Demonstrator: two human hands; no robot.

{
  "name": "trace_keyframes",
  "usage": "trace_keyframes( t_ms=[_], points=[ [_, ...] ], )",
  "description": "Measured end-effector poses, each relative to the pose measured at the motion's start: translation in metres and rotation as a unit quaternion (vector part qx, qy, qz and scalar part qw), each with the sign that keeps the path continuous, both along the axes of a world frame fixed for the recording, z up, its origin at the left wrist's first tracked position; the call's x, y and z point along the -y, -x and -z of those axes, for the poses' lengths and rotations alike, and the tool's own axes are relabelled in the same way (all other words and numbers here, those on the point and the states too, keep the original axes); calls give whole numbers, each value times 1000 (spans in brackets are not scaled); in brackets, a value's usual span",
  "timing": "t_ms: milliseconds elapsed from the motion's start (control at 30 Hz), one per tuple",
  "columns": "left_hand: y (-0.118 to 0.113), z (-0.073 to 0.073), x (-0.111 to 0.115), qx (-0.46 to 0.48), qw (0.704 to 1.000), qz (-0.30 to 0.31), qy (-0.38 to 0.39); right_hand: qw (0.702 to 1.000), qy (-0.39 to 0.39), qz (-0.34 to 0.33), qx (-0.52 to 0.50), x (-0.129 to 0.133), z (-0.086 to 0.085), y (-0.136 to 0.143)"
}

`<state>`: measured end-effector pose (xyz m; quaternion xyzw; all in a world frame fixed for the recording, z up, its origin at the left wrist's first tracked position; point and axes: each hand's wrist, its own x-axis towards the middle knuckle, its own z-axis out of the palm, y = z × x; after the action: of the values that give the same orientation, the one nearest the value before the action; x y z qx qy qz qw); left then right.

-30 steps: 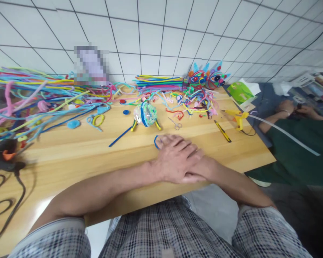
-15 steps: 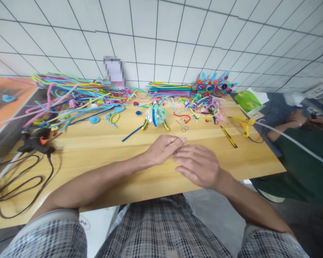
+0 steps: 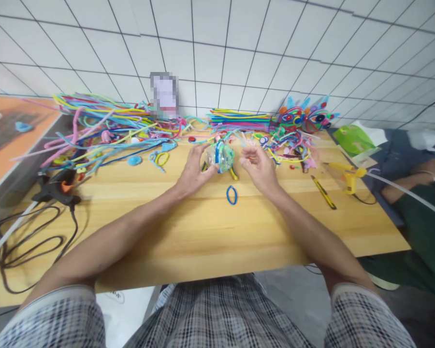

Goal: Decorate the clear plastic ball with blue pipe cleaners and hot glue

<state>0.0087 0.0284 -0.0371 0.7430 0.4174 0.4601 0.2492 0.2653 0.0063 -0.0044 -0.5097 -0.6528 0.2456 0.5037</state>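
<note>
A rounded craft figure [image 3: 224, 155] of clear and green-speckled parts with a blue band around its middle stands on the table on short yellow legs. My left hand [image 3: 197, 169] is curved around its left side, thumb in front and fingers behind. To the right of the figure and apart from it, my right hand [image 3: 259, 169] is loosely curled with its fingers apart, holding nothing that I can see. A small blue pipe-cleaner loop [image 3: 232, 195] lies on the wood just in front of the figure.
Loose pipe cleaners [image 3: 105, 121] heap at the back left, with a straight bundle [image 3: 242, 120] at the back centre. A yellow cutter [image 3: 324, 192] and glue gun [image 3: 350, 179] lie right; a black corded tool [image 3: 56, 191] left. Another person's arm [image 3: 402, 181] shows at right.
My hands have come apart and moved forward, the left onto the figure and the right beside it. A blue loop now lies on the table. The view has shifted slightly.
</note>
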Motion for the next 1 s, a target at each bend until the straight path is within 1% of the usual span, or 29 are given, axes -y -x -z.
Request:
trace_keyframes(
  t_ms=[67,133,233,333,533,667,800,1000],
  points=[
    [-1,4,-7,-17,999,34,-1,1000,-12,-4,22,-8,12,1],
    [-3,7,-10,-15,998,55,8,999,-15,-10,43,-10,22,1],
    [-5,12,-9,12,997,72,13,998,-18,-26,63,-6,33,0],
    [-8,16,-5,36,996,82,3,995,-36,-46,79,0,40,0],
    [-8,25,1,41,995,86,-6,992,-69,-33,99,8,48,3],
    [-6,28,3,36,995,86,-29,988,-99,-29,113,14,50,6],
    [-4,26,3,13,994,87,-59,983,-124,-29,128,16,52,7],
    [0,22,-1,-43,993,68,-86,978,-151,-32,140,12,57,6]
  ],
)
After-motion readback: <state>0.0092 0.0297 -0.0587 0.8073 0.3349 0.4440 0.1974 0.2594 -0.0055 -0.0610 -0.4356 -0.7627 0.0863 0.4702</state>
